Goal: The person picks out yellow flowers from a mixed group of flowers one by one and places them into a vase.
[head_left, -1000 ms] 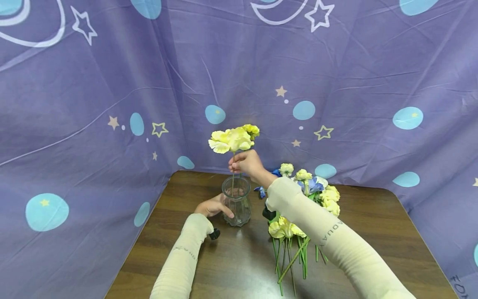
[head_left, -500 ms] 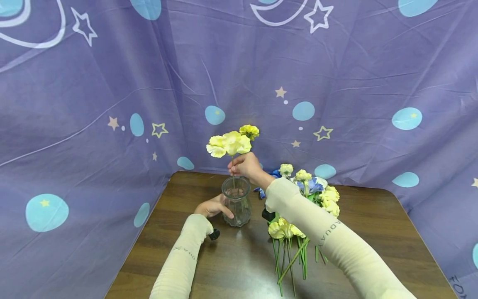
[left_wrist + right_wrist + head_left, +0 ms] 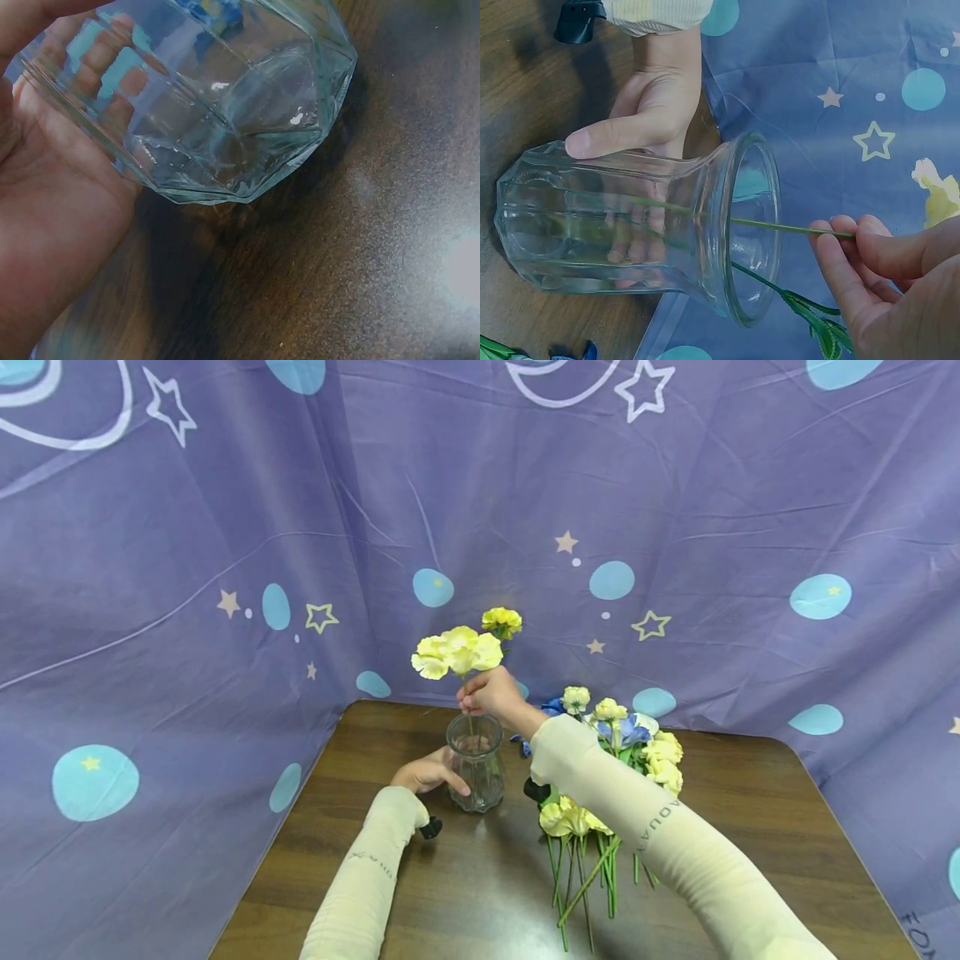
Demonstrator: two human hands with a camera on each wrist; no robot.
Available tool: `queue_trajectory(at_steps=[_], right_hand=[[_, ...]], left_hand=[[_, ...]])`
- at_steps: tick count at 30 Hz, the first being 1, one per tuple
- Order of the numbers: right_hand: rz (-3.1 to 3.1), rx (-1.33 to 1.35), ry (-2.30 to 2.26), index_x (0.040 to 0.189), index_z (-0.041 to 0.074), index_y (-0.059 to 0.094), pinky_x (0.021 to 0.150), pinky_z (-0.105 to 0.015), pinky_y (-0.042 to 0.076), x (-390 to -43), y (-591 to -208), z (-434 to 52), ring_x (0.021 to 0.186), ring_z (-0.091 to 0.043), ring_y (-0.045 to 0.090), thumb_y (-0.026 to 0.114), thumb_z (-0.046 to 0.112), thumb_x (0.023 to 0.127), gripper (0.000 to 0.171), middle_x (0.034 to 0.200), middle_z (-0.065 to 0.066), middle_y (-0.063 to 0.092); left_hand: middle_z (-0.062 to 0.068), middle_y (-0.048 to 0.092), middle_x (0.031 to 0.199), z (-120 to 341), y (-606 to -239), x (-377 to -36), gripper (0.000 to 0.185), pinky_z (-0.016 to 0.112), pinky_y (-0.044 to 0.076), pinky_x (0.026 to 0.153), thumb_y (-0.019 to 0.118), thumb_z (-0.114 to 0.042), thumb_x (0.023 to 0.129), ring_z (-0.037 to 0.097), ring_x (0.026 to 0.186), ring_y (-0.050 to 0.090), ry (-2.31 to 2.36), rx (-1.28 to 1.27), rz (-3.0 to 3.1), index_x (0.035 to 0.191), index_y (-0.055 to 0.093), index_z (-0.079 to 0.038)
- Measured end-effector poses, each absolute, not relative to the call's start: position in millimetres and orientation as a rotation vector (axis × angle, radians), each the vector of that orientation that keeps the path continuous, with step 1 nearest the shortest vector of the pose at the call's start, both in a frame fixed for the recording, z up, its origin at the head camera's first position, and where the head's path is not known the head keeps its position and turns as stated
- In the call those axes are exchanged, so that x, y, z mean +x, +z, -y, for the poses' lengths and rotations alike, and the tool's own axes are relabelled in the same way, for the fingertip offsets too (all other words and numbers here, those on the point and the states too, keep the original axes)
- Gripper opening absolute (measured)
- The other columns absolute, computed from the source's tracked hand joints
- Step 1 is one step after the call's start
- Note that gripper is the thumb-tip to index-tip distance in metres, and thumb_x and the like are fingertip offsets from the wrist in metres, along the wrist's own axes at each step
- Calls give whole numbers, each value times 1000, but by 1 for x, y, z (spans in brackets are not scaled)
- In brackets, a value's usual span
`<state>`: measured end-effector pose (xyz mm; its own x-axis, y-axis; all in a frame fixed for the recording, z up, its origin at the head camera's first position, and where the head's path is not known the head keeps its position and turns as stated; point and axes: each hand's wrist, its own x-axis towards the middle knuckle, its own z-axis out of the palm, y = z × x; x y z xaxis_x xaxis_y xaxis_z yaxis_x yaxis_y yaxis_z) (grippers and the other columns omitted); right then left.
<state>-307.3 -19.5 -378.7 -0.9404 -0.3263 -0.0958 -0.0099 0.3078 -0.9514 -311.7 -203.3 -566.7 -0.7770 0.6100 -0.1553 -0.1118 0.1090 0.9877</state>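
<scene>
A clear faceted glass vase [image 3: 475, 763] stands on the brown table [image 3: 712, 827]. My left hand [image 3: 427, 774] wraps around its left side, thumb in front [image 3: 600, 139], fingers seen through the glass [image 3: 105, 71]. My right hand [image 3: 491, 692] pinches the green stem [image 3: 787, 227] of a yellow flower [image 3: 457, 652] just above the vase mouth. The stem runs down into the vase [image 3: 630, 225]. The blooms stand above my right hand.
A heap of yellow, white and blue flowers [image 3: 615, 752] lies right of the vase, stems [image 3: 581, 877] pointing toward me. Purple star-patterned cloth [image 3: 225, 527] hangs behind and on both sides of the table.
My right hand has lowered the yellow flower a little, so the stem sits deeper in the vase. The left hand has stayed on the vase.
</scene>
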Motion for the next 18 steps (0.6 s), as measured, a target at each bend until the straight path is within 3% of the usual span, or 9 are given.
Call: queue_trajectory(at_steps=[5, 18], right_hand=[[-2291, -307, -1669, 105, -15, 73, 90, -47, 61, -308, -382, 22, 94, -36, 75, 67, -9, 90, 16, 98, -27, 75], [-2305, -300, -1615, 100, -11, 75, 91, -49, 60, -306, -389, 23, 92, -34, 76, 67, -9, 90, 13, 100, -27, 76]], left_hand=[[21, 30, 165, 204, -568, -313, 106, 57, 13, 128, 74, 11, 69, 38, 152, 24, 1714, 485, -1851, 160, 21, -3], [21, 31, 164, 204, -570, -313, 108, 56, 15, 127, 75, 11, 69, 36, 150, 28, 1723, 471, -1850, 160, 19, -3]])
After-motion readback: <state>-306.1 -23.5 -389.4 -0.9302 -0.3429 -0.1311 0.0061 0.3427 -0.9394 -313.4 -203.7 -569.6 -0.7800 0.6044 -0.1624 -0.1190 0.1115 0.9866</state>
